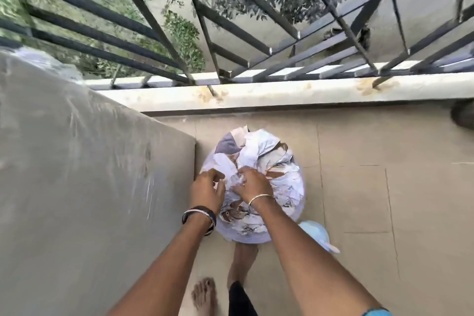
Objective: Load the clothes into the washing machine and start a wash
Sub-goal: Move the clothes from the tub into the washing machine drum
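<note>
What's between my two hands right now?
Bunched fabric at the top of the clothes bundle sits between the left hand and right hand, as the head view shows.

Under both hands, the bundle (pixel 259 161) is soft, crumpled cloth, matt, pale with a brown print. Left of the left hand (pixel 207 190), the grey cover (pixel 89 174) looks matt and faintly streaked; whether it is cloth or plastic is hard to tell. Right of the right hand (pixel 252 185), the floor (pixel 384 200) is matt beige tile. Beyond the hands, the ledge (pixel 282 93) is rough painted masonry with rusty stains, and the railing (pixel 142 10) is dark painted metal. A thin, shiny metal bangle (pixel 260 197) circles the right wrist.
</note>
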Action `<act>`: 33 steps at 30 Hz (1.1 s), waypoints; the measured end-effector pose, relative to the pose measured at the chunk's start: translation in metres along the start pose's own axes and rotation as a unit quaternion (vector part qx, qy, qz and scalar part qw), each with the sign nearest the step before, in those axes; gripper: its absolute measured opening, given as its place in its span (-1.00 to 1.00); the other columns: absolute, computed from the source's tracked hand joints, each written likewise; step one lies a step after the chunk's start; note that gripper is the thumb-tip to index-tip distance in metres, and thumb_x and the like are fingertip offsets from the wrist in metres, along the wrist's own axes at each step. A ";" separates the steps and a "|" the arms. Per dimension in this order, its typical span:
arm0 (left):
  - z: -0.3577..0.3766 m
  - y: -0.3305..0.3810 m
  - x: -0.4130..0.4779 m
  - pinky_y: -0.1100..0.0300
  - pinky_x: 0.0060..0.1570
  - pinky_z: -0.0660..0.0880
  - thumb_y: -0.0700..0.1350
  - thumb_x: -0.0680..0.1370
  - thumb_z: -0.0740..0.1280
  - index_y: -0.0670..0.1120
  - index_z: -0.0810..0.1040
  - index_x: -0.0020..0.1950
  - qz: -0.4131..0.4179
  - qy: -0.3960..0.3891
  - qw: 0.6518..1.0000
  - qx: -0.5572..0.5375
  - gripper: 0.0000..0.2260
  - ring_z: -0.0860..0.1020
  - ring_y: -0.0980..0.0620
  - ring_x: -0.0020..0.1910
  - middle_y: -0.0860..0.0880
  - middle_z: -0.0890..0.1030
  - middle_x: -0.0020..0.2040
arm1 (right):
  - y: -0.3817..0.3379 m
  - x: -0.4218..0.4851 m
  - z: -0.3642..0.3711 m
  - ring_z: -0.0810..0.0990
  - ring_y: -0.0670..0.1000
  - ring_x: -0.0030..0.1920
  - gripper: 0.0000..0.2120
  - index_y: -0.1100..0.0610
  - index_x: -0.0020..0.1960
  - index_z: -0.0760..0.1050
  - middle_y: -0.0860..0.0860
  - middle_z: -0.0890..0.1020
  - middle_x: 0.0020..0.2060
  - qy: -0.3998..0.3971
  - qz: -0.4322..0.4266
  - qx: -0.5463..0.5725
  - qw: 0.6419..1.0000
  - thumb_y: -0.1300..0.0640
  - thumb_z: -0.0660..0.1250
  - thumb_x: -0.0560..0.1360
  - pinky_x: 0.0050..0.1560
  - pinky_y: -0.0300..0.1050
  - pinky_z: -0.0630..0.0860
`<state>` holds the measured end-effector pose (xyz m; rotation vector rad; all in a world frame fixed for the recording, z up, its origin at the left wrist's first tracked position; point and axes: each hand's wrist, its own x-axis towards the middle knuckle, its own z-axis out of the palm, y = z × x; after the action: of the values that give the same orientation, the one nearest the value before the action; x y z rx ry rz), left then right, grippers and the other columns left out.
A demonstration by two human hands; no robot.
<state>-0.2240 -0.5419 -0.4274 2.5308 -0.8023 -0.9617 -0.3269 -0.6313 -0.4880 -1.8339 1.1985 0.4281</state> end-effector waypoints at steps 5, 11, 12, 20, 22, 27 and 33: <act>0.020 -0.025 0.005 0.12 -0.07 0.50 -0.20 0.48 0.34 -0.11 0.61 0.02 -0.002 -0.006 1.000 -0.022 -0.86 0.62 -0.13 -0.08 -0.11 0.66 -0.05 | 0.006 0.012 0.026 0.59 0.15 0.03 -0.83 0.08 0.01 0.56 0.07 0.61 -0.03 0.107 -0.033 -0.053 0.992 0.11 0.41 0.43 -0.03 -0.02 0.56; 0.010 -0.031 -0.022 0.10 0.11 0.42 -0.22 0.38 0.37 -0.12 0.47 0.28 -0.001 -0.016 0.999 -0.028 -0.55 0.52 -0.16 0.16 -0.14 0.55 0.19 | 0.002 -0.028 0.003 0.54 0.11 -0.19 -0.78 0.05 -0.17 0.42 0.01 0.54 -0.22 0.155 -0.107 0.051 0.981 0.29 0.42 0.39 -0.26 -0.10 0.38; 0.008 -0.030 -0.027 0.12 0.16 0.40 -0.22 0.36 0.38 -0.12 0.42 0.34 0.004 -0.024 0.999 -0.033 -0.46 0.49 -0.16 0.21 -0.14 0.51 0.25 | 0.000 -0.042 -0.001 0.53 0.13 -0.22 -0.79 0.05 -0.15 0.38 0.02 0.54 -0.25 0.151 -0.118 0.069 0.979 0.30 0.37 0.43 -0.29 -0.07 0.38; -0.026 -0.018 -0.071 0.03 0.29 0.45 0.03 0.28 0.44 0.14 0.21 0.49 0.087 -0.065 0.994 -0.004 -0.20 0.36 -0.05 0.41 0.00 0.33 0.45 | -0.030 -0.152 -0.036 0.47 0.01 -0.29 -0.85 0.08 -0.13 0.37 -0.07 0.47 -0.32 0.138 -0.154 0.180 0.962 0.26 0.30 0.51 -0.22 -0.04 0.44; -0.037 -0.011 -0.080 0.03 0.25 0.47 0.10 0.34 0.41 0.15 0.31 0.41 0.124 -0.049 0.991 -0.011 -0.35 0.44 -0.10 0.36 -0.06 0.41 0.40 | -0.041 -0.174 -0.043 0.48 0.00 -0.29 -0.86 0.07 -0.14 0.38 -0.06 0.49 -0.31 0.134 -0.153 0.197 0.959 0.25 0.30 0.51 -0.19 -0.02 0.48; -0.070 0.008 -0.107 0.14 0.07 0.48 0.12 0.40 0.23 0.01 0.63 0.07 0.194 -0.016 0.981 -0.005 -0.64 0.58 -0.13 0.17 -0.08 0.62 0.21 | -0.075 -0.226 -0.061 0.53 0.02 -0.27 -0.87 0.07 -0.14 0.39 -0.06 0.52 -0.28 0.131 -0.187 0.231 0.946 0.20 0.30 0.55 -0.18 0.10 0.53; -0.107 0.027 -0.150 0.04 -0.15 0.56 0.06 0.52 0.18 0.07 0.56 0.06 0.163 0.043 0.975 -0.142 -0.78 0.66 -0.05 -0.13 -0.01 0.70 -0.13 | -0.120 -0.283 -0.099 0.63 -0.06 -0.22 -0.94 0.13 -0.09 0.49 -0.07 0.62 -0.23 0.189 -0.208 0.295 0.913 0.18 0.36 0.54 -0.19 -0.06 0.60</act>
<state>-0.2537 -0.4629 -0.2617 2.1006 -0.9416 -0.7887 -0.3750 -0.5351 -0.1833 -1.5937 0.9902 -0.5088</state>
